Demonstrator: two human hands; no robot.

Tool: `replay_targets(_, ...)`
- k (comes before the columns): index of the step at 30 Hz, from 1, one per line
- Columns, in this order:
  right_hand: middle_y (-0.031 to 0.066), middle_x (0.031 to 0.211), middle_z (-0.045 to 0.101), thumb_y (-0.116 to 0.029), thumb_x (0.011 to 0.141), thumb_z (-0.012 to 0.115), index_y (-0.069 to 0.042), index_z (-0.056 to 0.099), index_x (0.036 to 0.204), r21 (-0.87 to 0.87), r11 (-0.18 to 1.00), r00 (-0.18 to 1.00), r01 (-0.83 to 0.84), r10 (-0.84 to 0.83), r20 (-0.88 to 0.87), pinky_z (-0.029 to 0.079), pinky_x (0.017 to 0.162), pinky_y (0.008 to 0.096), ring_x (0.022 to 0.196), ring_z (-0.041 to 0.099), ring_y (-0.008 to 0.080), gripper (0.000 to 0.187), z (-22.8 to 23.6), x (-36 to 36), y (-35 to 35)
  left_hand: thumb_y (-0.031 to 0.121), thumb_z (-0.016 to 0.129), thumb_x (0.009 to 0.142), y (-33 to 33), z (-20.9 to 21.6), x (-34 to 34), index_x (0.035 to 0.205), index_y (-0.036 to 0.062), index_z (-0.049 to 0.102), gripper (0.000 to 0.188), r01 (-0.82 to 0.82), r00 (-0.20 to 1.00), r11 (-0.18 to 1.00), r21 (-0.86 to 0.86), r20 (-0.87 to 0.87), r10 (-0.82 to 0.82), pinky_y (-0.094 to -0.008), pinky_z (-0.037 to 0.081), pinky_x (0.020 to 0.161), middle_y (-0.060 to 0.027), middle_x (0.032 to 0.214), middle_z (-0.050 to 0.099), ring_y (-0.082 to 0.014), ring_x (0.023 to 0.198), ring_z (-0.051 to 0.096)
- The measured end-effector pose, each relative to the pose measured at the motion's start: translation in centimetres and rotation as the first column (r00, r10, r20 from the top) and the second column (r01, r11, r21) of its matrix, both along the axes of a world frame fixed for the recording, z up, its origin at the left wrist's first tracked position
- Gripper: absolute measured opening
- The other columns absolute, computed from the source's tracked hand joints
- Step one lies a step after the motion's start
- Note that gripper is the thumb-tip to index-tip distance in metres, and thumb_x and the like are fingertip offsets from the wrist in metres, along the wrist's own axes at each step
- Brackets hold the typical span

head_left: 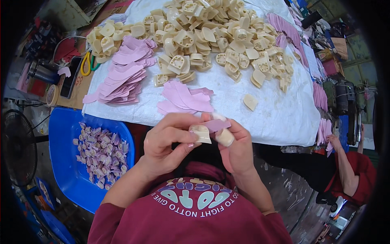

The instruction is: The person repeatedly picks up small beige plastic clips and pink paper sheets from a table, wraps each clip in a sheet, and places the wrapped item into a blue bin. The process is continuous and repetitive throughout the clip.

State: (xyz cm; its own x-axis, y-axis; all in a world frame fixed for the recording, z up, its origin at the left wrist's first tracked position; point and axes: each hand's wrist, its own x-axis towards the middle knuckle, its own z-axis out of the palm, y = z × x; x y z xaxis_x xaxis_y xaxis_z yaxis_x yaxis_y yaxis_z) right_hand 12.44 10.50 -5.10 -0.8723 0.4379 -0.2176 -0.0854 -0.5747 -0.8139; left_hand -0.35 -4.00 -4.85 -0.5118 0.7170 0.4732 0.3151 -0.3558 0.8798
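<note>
Cream piece and pink strip, held close together in two hands

Clock directions are read from the meeting point of the hands. The left hand (168, 140) grips a cream piece (200, 133), pinching it between thumb and fingers with its curved top up. The right hand (237, 150) pinches a pink strip (218, 125) just beside that piece, at its 1 o'clock; whether the two touch I cannot tell. A pale blurred patch (225, 137) shows at the right fingertips, too unclear to identify.

Both hands are at the near edge of a surface (280, 126) covered in white cloth. At 11 o'clock, just past the left fingers, lies a small fan of pink strips (185, 97); at 10 o'clock is a taller overlapping stack (126, 77). A big heap of cream pieces (199, 36) spreads across 12 o'clock, and a single loose piece (250, 102) lies apart at 2 o'clock.

Farther out at 10 o'clock are yellow-handled scissors (85, 64) and a dark phone (71, 77). Between 8 and 9 o'clock, a blue basin (61, 150) contains many small pink-and-cream pieces (103, 154). At 3 o'clock, well apart, a co-worker's hand (334, 142) is at more pink strips (323, 129).
</note>
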Motion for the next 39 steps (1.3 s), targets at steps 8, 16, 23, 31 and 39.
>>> replay_targets(8,0.0162,0.106,0.068,-0.002,0.090,0.060,0.007,0.064,0.109,-0.100,0.995,0.999,-0.020,0.023,0.025,0.050,0.087,0.0290,0.096,0.065,0.0188,0.022,2.0,0.6,0.7,-0.010,0.070,0.071,0.1,0.5,-0.5,0.098,0.0056,0.060,0.033,-0.104,0.914,0.988,-0.115,-0.403,0.050,-0.0313,0.054,0.061,-0.0174,0.097,0.063,-0.0273,0.079,0.068)
replay_targets(16,0.0069,0.098,0.069,0.000,0.092,0.054,0.009,0.063,0.109,0.549,0.829,0.944,-0.109,-0.086,0.318,0.047,0.082,0.0220,0.092,0.061,0.0101,0.022,1.9,-0.6,-0.5,-0.010,0.066,0.072,2.4,-1.2,0.7,0.089,0.0009,0.060,0.021,-0.279,0.845,0.941,-0.192,-0.515,0.146,-0.0321,0.049,0.053,-0.0144,0.087,0.061,-0.0272,0.067,0.063)
replay_targets(23,0.0079,0.101,0.066,0.010,0.089,0.043,0.001,0.061,0.113,0.445,0.896,0.988,-0.008,-0.061,0.140,0.050,0.081,0.0245,0.090,0.062,0.0112,0.031,0.4,-1.0,0.2,-0.008,0.067,0.074,3.0,-1.8,1.0,0.088,0.0015,0.060,0.018,-0.350,0.928,0.924,-0.153,-0.195,0.318,-0.0304,0.050,0.059,-0.0154,0.095,0.061,-0.0259,0.068,0.062)
replay_targets(31,0.0073,0.105,0.065,0.010,0.084,0.045,0.002,0.061,0.110,0.669,0.717,0.978,-0.195,0.090,0.189,0.050,0.084,0.0274,0.092,0.062,0.0136,0.031,-0.6,-1.2,1.9,-0.006,0.065,0.081,2.8,-1.5,0.9,0.088,0.0006,0.058,0.012,-0.195,0.981,0.923,-0.332,-0.073,0.181,-0.0267,0.052,0.064,-0.0112,0.103,0.061,-0.0154,0.076,0.064)
replay_targets(39,0.0098,0.114,0.063,0.002,0.084,0.062,0.001,0.061,0.103,0.484,0.866,0.992,-0.124,0.097,0.080,0.046,0.090,0.0291,0.103,0.058,0.0145,0.019,-1.2,-0.7,1.8,-0.004,0.064,0.085,2.8,-0.9,0.5,0.089,0.0015,0.055,0.012,0.223,0.688,0.922,-0.316,0.721,0.081,-0.0249,0.055,0.069,-0.0046,0.098,0.060,-0.0130,0.080,0.065)
